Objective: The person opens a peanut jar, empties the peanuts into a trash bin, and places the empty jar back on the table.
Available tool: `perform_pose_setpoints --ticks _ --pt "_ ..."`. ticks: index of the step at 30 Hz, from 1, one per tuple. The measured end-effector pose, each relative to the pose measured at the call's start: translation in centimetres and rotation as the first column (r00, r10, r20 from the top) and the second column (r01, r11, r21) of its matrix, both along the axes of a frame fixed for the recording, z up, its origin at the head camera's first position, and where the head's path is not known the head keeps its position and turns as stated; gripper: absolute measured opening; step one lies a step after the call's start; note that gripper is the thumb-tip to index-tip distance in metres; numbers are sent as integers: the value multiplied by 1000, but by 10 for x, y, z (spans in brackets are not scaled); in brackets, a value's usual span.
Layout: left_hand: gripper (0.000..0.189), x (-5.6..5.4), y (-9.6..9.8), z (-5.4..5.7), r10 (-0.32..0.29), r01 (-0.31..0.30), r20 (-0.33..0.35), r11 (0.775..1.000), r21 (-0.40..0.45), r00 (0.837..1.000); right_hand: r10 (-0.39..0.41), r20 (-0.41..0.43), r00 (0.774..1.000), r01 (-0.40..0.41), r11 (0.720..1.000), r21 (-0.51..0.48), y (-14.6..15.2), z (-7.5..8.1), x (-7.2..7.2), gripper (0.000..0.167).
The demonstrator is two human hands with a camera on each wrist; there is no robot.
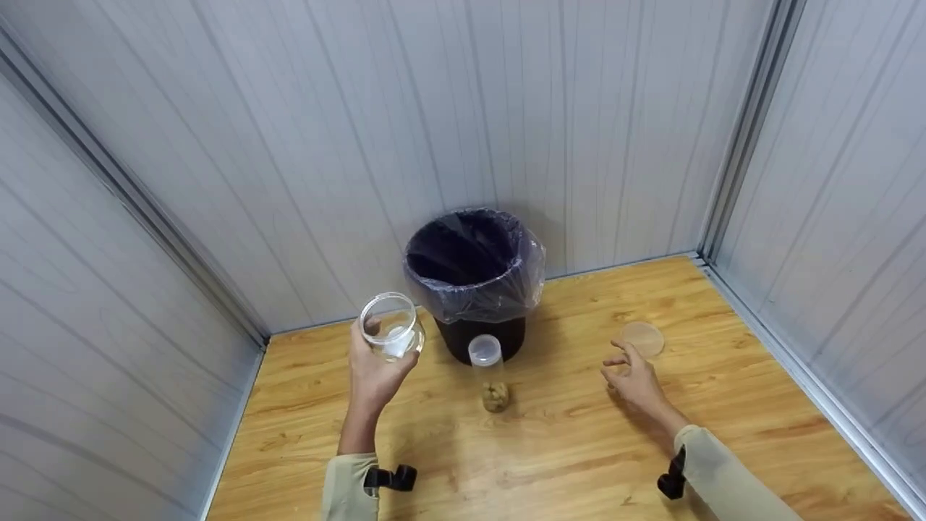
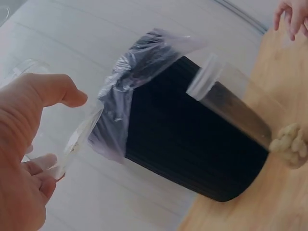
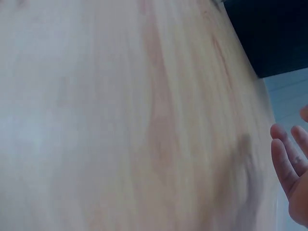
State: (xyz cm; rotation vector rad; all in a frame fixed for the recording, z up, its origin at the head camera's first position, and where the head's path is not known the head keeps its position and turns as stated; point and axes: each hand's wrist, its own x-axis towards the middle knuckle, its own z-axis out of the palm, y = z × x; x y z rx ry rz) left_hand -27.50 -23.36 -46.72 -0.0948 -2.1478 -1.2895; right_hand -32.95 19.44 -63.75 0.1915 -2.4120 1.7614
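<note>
My left hand [image 1: 375, 382] grips a clear, open-mouthed jar [image 1: 396, 334] around its side, tilted in front of the bin. A white patch shows on or inside the jar's lower part. In the left wrist view, thumb and fingers curl round the transparent wall. My right hand [image 1: 638, 383] is above the wood surface with loosely bent fingers and nothing in them. Just beyond its fingertips lies a translucent round lid [image 1: 644, 337]. Between the hands stands a tall clear canister [image 1: 487, 367] with a whitish lid and tan, lumpy pieces [image 2: 288, 146] at its bottom.
A black bin [image 2: 192, 139] lined with a purplish plastic bag [image 1: 499, 297] stands against the back wall, right behind the canister. Pale panelled walls [image 1: 347, 145] enclose the wood-grain surface [image 1: 564, 463] at the back and both sides.
</note>
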Motion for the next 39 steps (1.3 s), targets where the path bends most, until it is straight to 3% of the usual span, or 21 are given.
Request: perform_pose_setpoints --ticks 11,19,24,28,35,39 --pt "89 -15 6 -36 35 -39 91 998 43 995 -4 25 1000 2 996 89 8 -10 8 58" --pt "95 -20 7 -74 51 -58 150 997 43 987 -4 67 998 3 1000 22 10 -13 10 54" --pt "98 -20 10 -100 5 -23 185 995 96 983 14 91 996 -13 1000 -8 12 -14 11 55" --pt "96 -20 14 -118 -44 10 212 987 160 976 9 84 996 -12 999 31 14 -15 11 54" --pt "95 -21 16 -151 -26 -12 239 988 156 971 -16 77 997 12 998 54 14 -16 9 52" --pt "93 -19 17 -165 -35 -20 266 979 201 963 -41 94 995 37 998 43 15 -20 9 50"
